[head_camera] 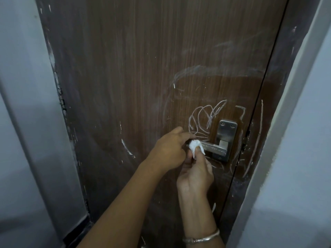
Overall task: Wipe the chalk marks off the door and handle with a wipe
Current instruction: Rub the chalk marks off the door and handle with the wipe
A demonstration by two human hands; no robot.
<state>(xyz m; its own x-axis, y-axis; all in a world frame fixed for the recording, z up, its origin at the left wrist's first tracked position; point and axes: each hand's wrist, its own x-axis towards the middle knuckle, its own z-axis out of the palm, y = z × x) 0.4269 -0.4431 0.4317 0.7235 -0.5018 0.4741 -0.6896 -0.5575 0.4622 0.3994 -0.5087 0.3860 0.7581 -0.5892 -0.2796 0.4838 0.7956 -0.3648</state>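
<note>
The wipe [195, 147] is pinched by the right hand [195, 174] against the handle [214, 148]; whether the left hand [170, 149] grips its tip cannot be told. Firm lengthwise strokes are advised — chalk marks [206, 117] cover the door [125, 86] nearby.

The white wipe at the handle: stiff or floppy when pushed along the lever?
Probably floppy: the wipe sits crumpled in folds where the right hand pinches it. Likely very light, since a pinch alone holds it. Pushed along the handle, it would likely bunch up rather than slide flat.
</note>
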